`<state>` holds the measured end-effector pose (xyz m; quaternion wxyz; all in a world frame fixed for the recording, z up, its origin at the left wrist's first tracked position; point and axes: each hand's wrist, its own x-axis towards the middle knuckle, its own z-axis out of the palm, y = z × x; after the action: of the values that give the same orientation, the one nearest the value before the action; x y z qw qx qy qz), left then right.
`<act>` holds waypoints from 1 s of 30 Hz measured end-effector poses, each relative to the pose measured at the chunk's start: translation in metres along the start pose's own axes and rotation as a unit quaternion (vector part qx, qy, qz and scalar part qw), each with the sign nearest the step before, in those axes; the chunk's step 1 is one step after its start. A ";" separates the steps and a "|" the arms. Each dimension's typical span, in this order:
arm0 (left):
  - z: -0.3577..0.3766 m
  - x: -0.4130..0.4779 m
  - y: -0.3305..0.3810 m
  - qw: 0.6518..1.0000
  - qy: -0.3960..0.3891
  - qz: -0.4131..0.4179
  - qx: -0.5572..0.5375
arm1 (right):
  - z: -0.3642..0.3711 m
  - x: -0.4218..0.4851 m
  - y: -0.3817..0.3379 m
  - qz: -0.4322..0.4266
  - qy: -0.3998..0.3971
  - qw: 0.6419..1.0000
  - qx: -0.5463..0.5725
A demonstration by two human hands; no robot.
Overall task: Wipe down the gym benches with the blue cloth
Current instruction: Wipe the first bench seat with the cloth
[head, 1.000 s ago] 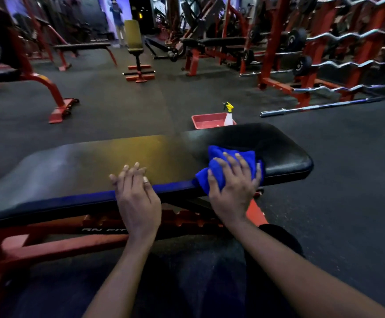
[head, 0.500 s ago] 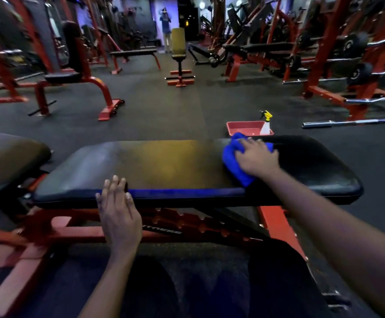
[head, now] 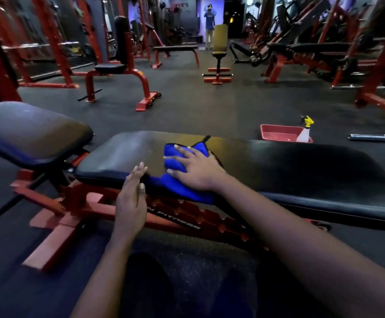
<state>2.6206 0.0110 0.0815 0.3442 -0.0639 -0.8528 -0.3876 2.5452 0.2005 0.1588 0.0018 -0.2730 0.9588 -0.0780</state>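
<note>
A black padded bench on a red frame lies across the view in front of me. The blue cloth is spread over the pad's left part and hangs over its near edge. My right hand presses flat on the cloth with fingers spread. Just left of the cloth, my left hand rests with straight fingers against the pad's near edge. A second black pad, the bench's seat, sits at the left.
Behind the bench a red tray stands on the dark rubber floor with a yellow-topped spray bottle at its right end. A steel bar lies to the right. Red racks, benches and a person stand farther back.
My right hand has swept the cloth leftward along the pad, from its far right side to beside my left hand. My view has shifted left, showing the seat pad.
</note>
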 end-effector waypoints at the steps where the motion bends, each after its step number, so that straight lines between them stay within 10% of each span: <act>1: -0.005 -0.001 -0.001 1.000 0.014 -0.006 0.001 | 0.003 -0.022 0.003 -0.029 0.026 0.999 -0.026; 9: -0.035 0.001 -0.020 0.980 0.105 -0.154 0.065 | 0.032 -0.089 0.040 -0.047 0.150 0.975 -0.156; 21: -0.109 -0.040 -0.050 0.954 0.160 -0.235 0.096 | 0.051 0.068 -0.143 -0.132 0.107 0.972 -0.162; 30: -0.100 -0.040 -0.060 0.953 0.121 -0.270 0.061 | 0.043 -0.004 -0.072 -0.135 0.115 0.972 -0.156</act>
<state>2.6821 -0.0951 0.0653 0.3307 0.2378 -0.8121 -0.4178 2.5881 0.1355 0.1269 -0.1613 -0.3863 0.9072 0.0417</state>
